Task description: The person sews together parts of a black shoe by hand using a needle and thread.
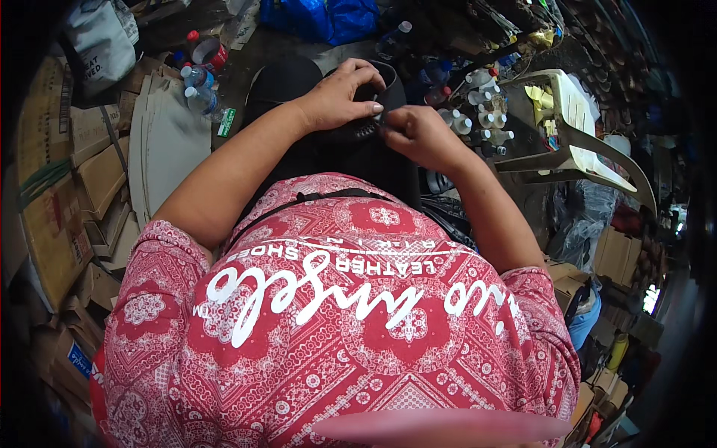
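Observation:
A black shoe (388, 75) lies on my lap between my dark-clad knees, its rounded opening at the far side. My left hand (345, 95) curls over its near left side, with the fingers bent into the opening and the thumb pressed toward the middle. Close to that thumb, my right hand (422, 134) is closed in a pinch at the shoe's right edge. What sits between its fingertips is too small to make out. A row of small stitch-like marks shows on the dark surface below the two hands. Much of the shoe is hidden by my hands or blends into my dark clothing.
Plastic bottles (200, 98) stand on the left, beside a grey curved board (160, 149) and stacked cardboard (97, 179). Several small bottles (489, 119) cluster at the right near a pale plastic chair (579, 112). A blue bag (321, 19) lies ahead.

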Demonstrator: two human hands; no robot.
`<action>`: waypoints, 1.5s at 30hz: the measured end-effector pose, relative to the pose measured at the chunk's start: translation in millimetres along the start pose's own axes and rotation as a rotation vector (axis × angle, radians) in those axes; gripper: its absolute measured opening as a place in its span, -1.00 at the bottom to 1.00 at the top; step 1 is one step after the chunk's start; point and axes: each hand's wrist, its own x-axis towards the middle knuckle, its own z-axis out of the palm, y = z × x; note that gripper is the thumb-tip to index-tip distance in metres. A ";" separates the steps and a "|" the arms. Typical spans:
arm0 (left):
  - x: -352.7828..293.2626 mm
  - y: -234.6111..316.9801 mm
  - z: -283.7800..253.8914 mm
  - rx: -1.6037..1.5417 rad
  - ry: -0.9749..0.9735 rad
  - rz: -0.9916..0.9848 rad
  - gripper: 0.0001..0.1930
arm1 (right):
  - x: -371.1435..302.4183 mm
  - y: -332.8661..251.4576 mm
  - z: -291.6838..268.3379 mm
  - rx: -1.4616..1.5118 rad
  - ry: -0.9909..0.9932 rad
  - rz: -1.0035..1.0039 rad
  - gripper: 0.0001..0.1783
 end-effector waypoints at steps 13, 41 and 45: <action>20.8 11.3 -44.0 0.108 -0.271 0.031 -0.69 | -28.0 -20.4 -17.2 0.049 0.211 -0.033 -0.78; 26.8 9.6 -52.7 0.149 -0.396 0.093 -0.64 | 3.1 -29.2 -0.8 -0.228 0.180 -0.007 -0.82; 27.4 11.2 -52.2 0.135 -0.400 0.095 -0.64 | 2.3 -7.7 0.0 -0.030 0.142 0.053 -0.83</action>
